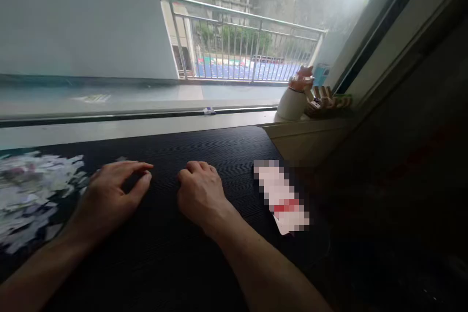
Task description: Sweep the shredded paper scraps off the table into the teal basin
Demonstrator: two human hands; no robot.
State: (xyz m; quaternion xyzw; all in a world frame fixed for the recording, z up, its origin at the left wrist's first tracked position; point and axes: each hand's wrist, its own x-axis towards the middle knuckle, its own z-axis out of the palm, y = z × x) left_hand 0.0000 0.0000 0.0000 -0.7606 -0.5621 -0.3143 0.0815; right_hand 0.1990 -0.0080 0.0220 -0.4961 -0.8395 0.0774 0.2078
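Note:
My left hand (114,187) rests over the black table (164,263) beside a heap of torn white paper scraps (32,190). Its thumb and fingers are apart with nothing between them, so it is open. One small scrap lies just beyond its knuckles. My right hand (200,189) is curled into a loose fist on the bare wood-grain surface, to the right of the left hand. No object shows in it, though its palm side faces down and away. To its right, near the table's edge, lies a flat pinkish item (280,192) with a red band, blurred by pixelation.
A window sill (135,131) runs along the table's far side, with a small packet (209,111) at the window track. A white bottle with an orange top (292,100) and a wooden rack-like object (327,100) stand at the right corner. Beyond the glass is a metal railing (237,48).

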